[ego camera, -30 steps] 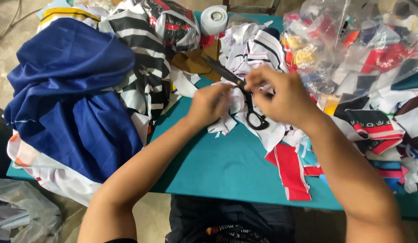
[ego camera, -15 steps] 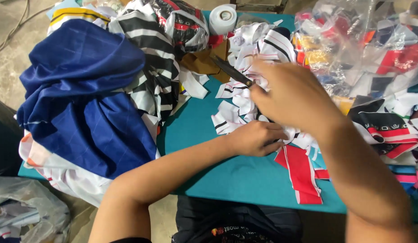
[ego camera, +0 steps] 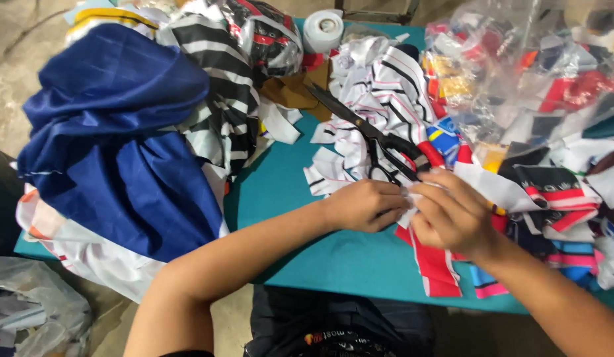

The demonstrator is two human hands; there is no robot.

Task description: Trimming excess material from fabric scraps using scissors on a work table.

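My left hand [ego camera: 365, 205] and my right hand [ego camera: 452, 215] meet over the teal table [ego camera: 287, 192], both pinching a small white fabric scrap [ego camera: 409, 196] between their fingertips. Black-handled scissors [ego camera: 373, 135] lie free on a striped white cloth pile [ego camera: 380, 92] just behind my hands, blades pointing to the far left. A red and white strip [ego camera: 436, 264] lies under my right hand.
A big blue garment [ego camera: 115, 139] and black-and-white striped cloth [ego camera: 221, 99] fill the left. A clear bag of coloured scraps [ego camera: 518, 73] sits at the far right. A white tape roll [ego camera: 322, 30] stands at the back. More plastic bags [ego camera: 29, 317] lie on the floor.
My right hand has let go of the scissors, which now lie on the cloth pile. Both hands have come together near the table's front, holding a small white scrap.
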